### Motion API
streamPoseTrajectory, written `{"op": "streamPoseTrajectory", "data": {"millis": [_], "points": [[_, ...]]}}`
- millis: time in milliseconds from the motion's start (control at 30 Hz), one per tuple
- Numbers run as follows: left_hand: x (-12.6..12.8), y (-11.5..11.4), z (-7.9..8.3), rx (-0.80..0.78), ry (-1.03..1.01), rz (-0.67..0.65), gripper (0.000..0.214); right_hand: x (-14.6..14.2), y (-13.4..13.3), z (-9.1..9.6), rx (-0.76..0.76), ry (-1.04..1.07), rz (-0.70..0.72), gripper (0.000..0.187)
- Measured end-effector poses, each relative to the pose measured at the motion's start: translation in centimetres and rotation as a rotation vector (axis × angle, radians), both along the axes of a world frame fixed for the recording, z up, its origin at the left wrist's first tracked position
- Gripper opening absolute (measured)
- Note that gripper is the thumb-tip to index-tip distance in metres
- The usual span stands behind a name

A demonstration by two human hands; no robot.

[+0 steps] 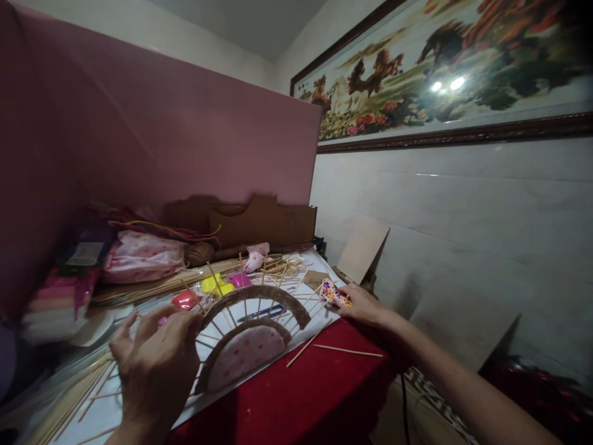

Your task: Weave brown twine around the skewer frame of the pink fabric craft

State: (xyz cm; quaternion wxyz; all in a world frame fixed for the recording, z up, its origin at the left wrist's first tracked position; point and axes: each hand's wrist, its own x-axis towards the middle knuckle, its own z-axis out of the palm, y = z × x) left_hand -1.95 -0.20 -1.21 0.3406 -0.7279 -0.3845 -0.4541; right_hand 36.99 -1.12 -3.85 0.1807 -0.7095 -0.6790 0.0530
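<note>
A half-round fan frame (252,321) of brown cardboard arcs and thin bamboo sticks lies on a white board (278,358), with pink dotted cloth in its inner arc. My left hand (155,364) rests at the frame's left end, fingers spread and touching the outer arc. My right hand (364,307) reaches to the board's right corner and is closed on a small roll of patterned cloth (334,295).
Loose bamboo sticks (348,351) lie on the red tablecloth (315,395). A bundle of sticks (152,285), a pink dotted bag (141,256), a twine ball (200,253), yellow and pink plastic bits (217,285) and cardboard pieces (259,222) crowd the back. A pink panel (139,136) stands behind.
</note>
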Motion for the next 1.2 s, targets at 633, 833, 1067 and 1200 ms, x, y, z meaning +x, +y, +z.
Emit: {"op": "streamPoseTrajectory", "data": {"millis": [633, 833, 1067, 1200], "points": [[-0.2, -0.1, 0.0, -0.041, -0.019, 0.035, 0.011, 1.5, 0.9, 0.8, 0.052, 0.572, -0.138, 0.027], [0.3, -1.0, 0.2, -0.118, -0.064, 0.005, 0.009, -2.1, -3.6, 4.9, 0.262, 1.078, -0.082, 0.03], [1.2, -2.3, 0.3, -0.058, -0.08, -0.077, 0.005, -11.4, -9.1, 8.7, -0.222, 1.111, 0.256, 0.04], [1.8, -3.0, 0.5, -0.05, -0.083, -0.136, 0.006, -15.3, -9.2, 9.3, -0.483, 1.032, 0.389, 0.06]]}}
